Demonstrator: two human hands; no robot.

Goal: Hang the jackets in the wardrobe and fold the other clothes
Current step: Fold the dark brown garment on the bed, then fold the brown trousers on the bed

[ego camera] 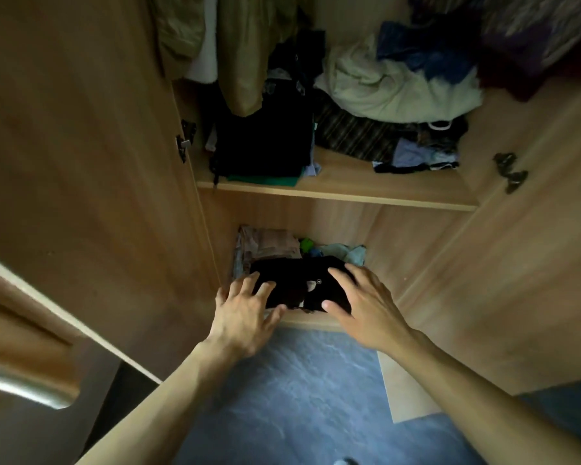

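Your wardrobe [81,162] stands open. On its shelf [342,193] sit a dark stack [265,142] and a loose heap [393,88]; olive jackets [249,52] hang above. Beige and pale-blue clothes [269,245] lie behind your bundle. The black bundle [299,283], folded, with a small white label, sits on the bottom, at the front. Your left hand [245,310] and right hand [359,303] rest on it with fingers spread, gripping nothing.

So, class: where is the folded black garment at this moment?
In the head view, the folded black garment lies low and centre on the wardrobe's bottom compartment, between the left hand and right hand, in front of pinkish folded clothes.
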